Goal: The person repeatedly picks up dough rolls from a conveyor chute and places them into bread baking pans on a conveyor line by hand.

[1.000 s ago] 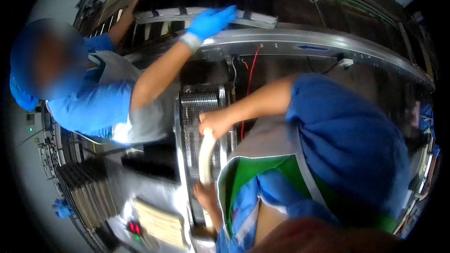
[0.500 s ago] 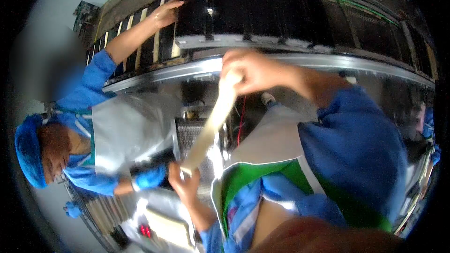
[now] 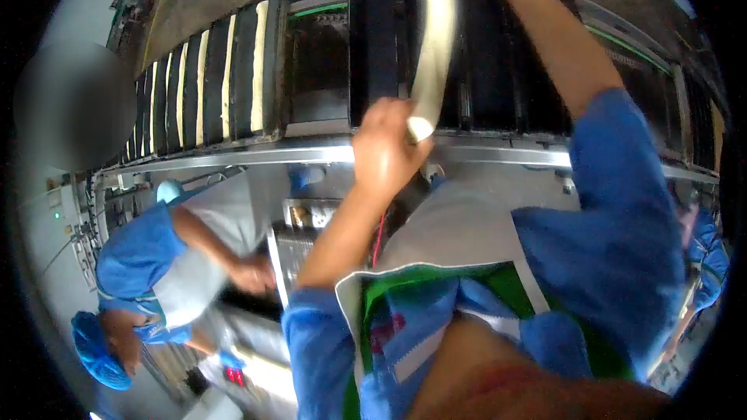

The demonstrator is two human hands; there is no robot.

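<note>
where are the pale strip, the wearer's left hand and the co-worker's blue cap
Pale strip (image 3: pixel 437 39): head view, middle of its visible length.
Wearer's left hand (image 3: pixel 386 145): head view, back of the hand.
Co-worker's blue cap (image 3: pixel 98 351): head view, middle of the fabric.

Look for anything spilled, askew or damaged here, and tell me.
Nothing stands out: the pale strips lie in dark trays, and the long strip in the left hand looks unbroken, though blurred.

No legible text. Red-lit display (image 3: pixel 234 376): too blurred. Red marking (image 3: pixel 387 328) on wearer's blue uniform (image 3: pixel 424 303): illegible.
</note>
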